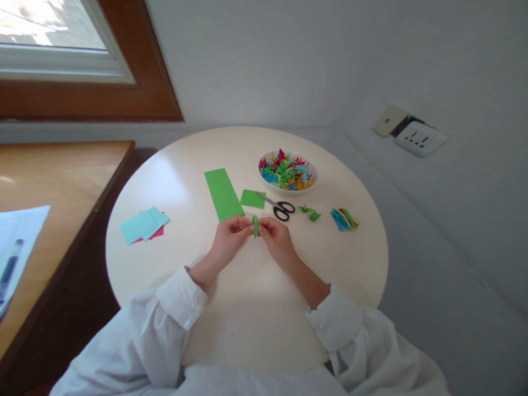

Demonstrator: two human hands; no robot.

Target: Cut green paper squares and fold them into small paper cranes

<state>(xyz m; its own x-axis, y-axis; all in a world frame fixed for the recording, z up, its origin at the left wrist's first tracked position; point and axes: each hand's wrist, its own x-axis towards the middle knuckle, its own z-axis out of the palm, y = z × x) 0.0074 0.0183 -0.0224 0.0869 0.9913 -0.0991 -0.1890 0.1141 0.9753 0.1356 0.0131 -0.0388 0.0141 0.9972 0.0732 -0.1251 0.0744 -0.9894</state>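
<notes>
Over the middle of the round cream table (247, 308), my left hand (229, 240) and my right hand (278, 237) pinch a small folded green paper piece (255, 225) between their fingertips. The piece stands upright between both hands. Just beyond my hands lie a long green paper strip (223, 193) and a small green paper square (252, 198). Black-handled scissors (279, 207) lie closed to the right of the square.
A white bowl (287, 172) full of small coloured folded papers stands at the back. Two folded green pieces (309, 212) and a bundle of coloured strips (345, 219) lie at right. Light blue and pink sheets (144, 225) lie at left. A wooden desk (53, 181) adjoins.
</notes>
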